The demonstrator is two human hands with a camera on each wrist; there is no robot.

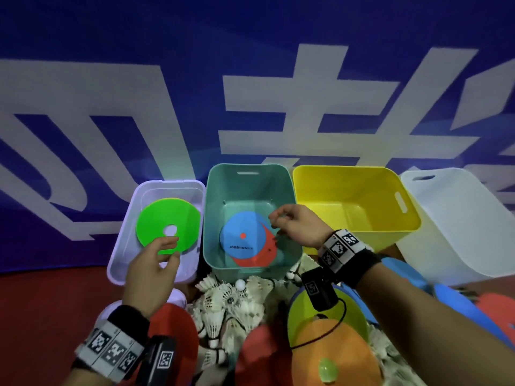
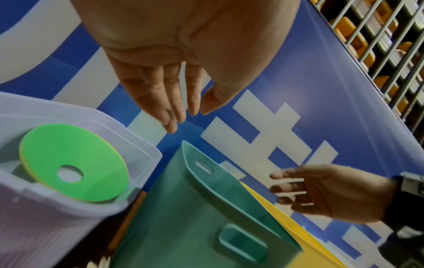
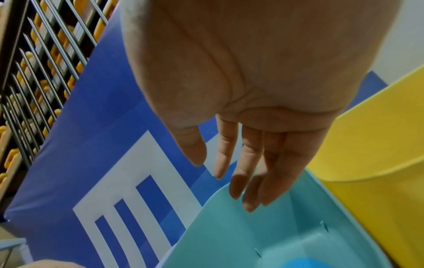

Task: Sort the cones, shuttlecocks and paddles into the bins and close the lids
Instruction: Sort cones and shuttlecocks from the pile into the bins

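4 bins in a row: white bin [image 1: 451, 218] far right, yellow bin [image 1: 354, 201], teal bin [image 1: 248, 179] w/ blue paddle [image 1: 241, 235] flat over a red one, handle direction unclear; clear bin [image 1: 122, 232] w/ green cone [image 1: 167, 221] tilted, rim up. Shuttlecocks [image 1: 231, 302] piled in front. Left hand [image 1: 152, 274] & right hand [image 1: 295, 227]: grip loose, holding nothing.

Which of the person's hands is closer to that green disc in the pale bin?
Left. The left hand hovers right at the green disc's near edge, fingers open. The right hand is off to the side, above the teal bin.
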